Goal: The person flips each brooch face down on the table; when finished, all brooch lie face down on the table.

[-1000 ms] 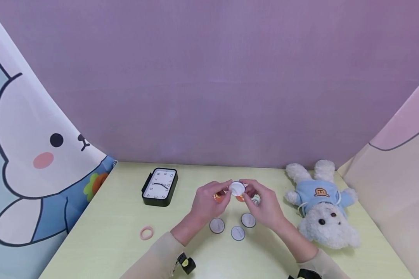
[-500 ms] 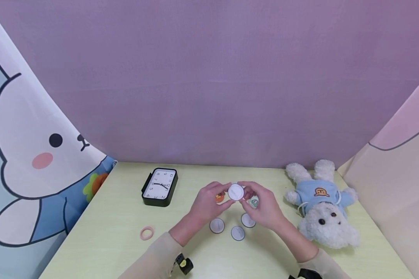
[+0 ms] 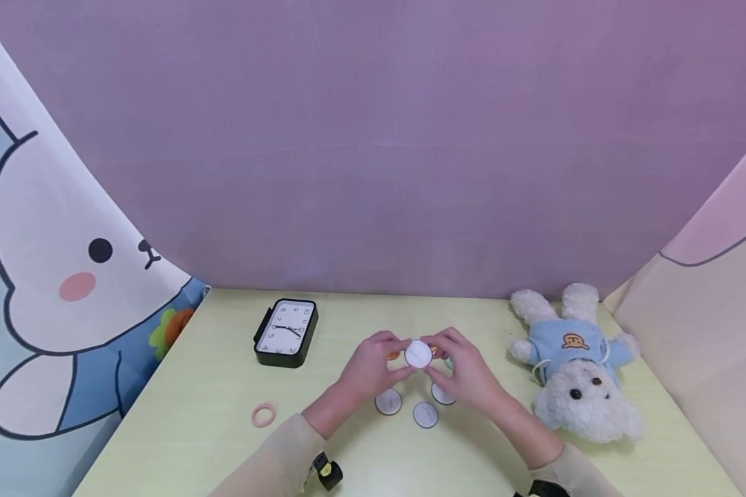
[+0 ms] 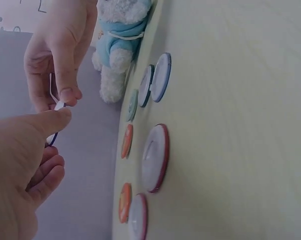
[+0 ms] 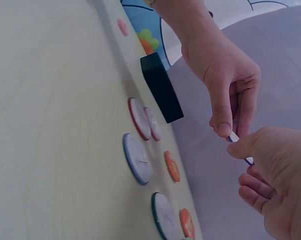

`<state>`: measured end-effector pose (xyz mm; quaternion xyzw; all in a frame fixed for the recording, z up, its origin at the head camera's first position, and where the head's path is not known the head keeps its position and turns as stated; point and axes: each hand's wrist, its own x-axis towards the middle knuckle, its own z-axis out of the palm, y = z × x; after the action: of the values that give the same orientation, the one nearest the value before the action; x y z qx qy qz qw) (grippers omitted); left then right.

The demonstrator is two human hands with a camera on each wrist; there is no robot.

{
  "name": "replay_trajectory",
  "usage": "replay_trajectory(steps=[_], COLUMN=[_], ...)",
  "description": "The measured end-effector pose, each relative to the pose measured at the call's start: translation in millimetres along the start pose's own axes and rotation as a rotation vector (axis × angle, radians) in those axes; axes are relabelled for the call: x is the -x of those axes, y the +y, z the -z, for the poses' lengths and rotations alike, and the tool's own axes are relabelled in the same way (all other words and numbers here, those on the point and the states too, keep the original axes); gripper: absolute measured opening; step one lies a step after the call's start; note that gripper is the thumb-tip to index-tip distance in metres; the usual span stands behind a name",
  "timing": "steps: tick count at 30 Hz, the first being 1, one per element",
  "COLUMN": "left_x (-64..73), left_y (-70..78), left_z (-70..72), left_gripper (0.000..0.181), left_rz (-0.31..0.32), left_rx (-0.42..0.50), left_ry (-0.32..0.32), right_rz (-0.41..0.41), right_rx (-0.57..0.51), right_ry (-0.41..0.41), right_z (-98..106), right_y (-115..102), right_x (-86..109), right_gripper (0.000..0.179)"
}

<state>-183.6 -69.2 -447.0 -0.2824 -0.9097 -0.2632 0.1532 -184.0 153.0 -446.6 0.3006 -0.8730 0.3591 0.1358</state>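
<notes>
Both hands pinch one round badge between them, its white back turned up toward the head camera. My left hand holds its left edge with thumb and fingers, and my right hand holds the right edge. From the left wrist view, the badge appears nearly edge-on, well above the table. Below the hands lie several white-backed badges, among them a left one, a front one and a partly covered one. Orange badges lie farther back, partly hidden by the hands in the head view.
A black-framed clock lies on the table at the back left. Nearer the front is a pink ring. On the right a white plush toy in a blue top lies on its back. A purple backdrop rises behind the table.
Both hands have come slightly down and nearer with the badge between them. Its white back, partly covered by fingers before, now faces the head camera more fully.
</notes>
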Motion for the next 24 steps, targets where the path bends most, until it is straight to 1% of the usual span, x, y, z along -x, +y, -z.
replay_trajectory(steps=[2, 5, 9, 15, 17, 20, 24], left_x=[1.8, 4.6, 6.3, 6.8, 7.0, 6.9, 7.0], left_y=[-0.9, -2.8, -6.0, -7.8, -8.6, -9.5, -10.7], left_z=[-3.3, -9.4, -17.3, -23.8, -26.2, -29.9, -34.7], left_gripper=[0.043, 0.043, 0.043, 0.042, 0.042, 0.040, 0.036], left_rz=[0.021, 0.040, 0.038, 0.028, 0.034, 0.051, 0.066], left_rx=[0.016, 0.015, -0.018, -0.046, -0.061, -0.085, -0.129], left_ry=[-0.029, -0.058, -0.074, -0.075, -0.083, -0.108, -0.142], right_rz=[0.002, -0.005, -0.012, -0.025, -0.032, -0.049, -0.060], right_rx=[0.010, 0.022, 0.024, 0.034, 0.033, 0.034, 0.079], right_ry=[-0.015, -0.031, -0.041, -0.063, -0.075, -0.096, -0.109], right_z=[-3, -9, -14, -20, -22, -25, -28], right_y=[2, 4, 7, 15, 17, 19, 21], right_x=[1.9, 4.5, 6.9, 9.3, 9.5, 9.6, 10.4], right_gripper=[0.046, 0.044, 0.043, 0.042, 0.041, 0.041, 0.040])
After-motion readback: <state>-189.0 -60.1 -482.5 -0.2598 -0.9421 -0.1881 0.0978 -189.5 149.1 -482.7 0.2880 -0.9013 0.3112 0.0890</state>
